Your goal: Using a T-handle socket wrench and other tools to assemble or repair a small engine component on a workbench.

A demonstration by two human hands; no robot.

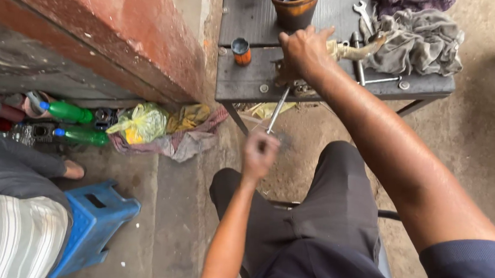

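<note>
My right hand (303, 47) presses down on a small metal part (289, 81) at the front edge of a dark bench (246, 81), fingers closed over it. My left hand (260, 153) is below the bench edge, blurred, gripping the lower end of a thin metal tool (277, 109) whose shaft runs up to the part. A brass fitting (355, 49) lies just right of my right hand.
On the bench are a rusty pot (294, 6), a small orange can (241, 50), a wrench (362, 13), a T-handle tool (362, 71) and grey rags (420, 41). Green bottles (69, 112) and bags (144, 123) lie by the wall. Another person sits on a blue stool (93, 221) at left.
</note>
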